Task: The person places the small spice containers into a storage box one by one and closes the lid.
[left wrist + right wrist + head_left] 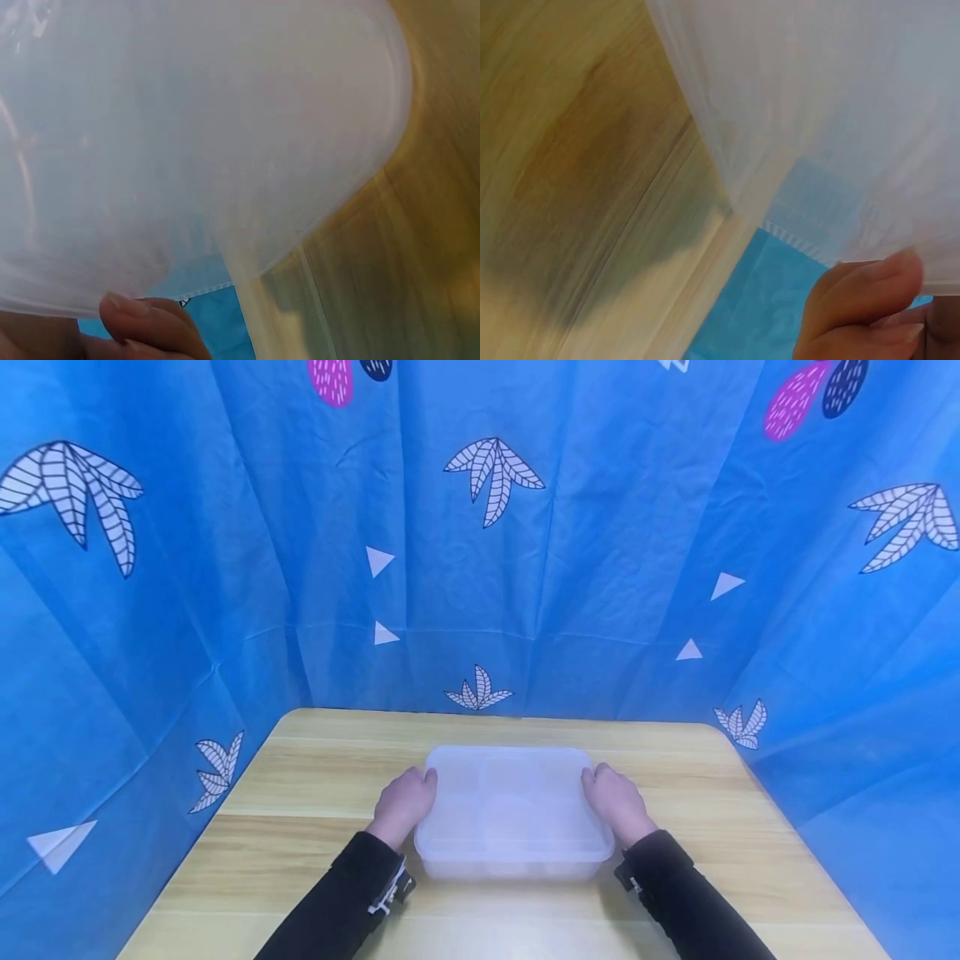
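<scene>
In the head view, a translucent plastic container [513, 814] with a lid sits on the wooden table [300, 777], near the middle of its width and toward the person's edge. The left hand [405, 802] lies against the container's left end, thumb up at the lid's rim and the remaining fingers curled down around the side. The right hand [615, 802] grips the container's right end in the same way. Both black sleeves [345, 902] run back from the container toward the camera, and a blue cloth backdrop [225, 568] printed with leaves and triangles rises behind and beside the table. In the left wrist view, the container [187, 135] fills most of the picture, with the left hand's fingers [142, 322] curled just below its rim and the table [397, 262] to its right. In the right wrist view, the container [840, 97] occupies the upper right, the right hand's fingers [862, 300] pressed at its lower edge, the table [577, 172] to its left.
</scene>
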The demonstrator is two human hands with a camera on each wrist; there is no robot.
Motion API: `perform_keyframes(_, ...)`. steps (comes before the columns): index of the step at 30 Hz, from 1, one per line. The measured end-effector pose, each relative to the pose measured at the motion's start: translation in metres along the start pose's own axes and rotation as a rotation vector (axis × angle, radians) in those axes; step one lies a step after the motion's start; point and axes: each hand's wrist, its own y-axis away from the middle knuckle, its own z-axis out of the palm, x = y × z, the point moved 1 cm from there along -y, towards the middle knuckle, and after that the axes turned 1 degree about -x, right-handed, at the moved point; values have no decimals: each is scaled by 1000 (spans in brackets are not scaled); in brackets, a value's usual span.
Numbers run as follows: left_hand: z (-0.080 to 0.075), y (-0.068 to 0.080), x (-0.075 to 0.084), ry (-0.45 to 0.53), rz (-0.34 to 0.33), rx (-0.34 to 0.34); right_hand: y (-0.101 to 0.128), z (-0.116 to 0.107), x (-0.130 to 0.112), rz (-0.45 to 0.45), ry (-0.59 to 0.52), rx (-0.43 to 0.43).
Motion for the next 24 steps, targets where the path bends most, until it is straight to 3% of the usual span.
perform_keyframes(12,5,-3,-5,58,24,-52,-3,6,4,21,-21,-76)
perform_keyframes(24,10,-6,-12,143,41,-46,-6,12,6,24,-75,-98)
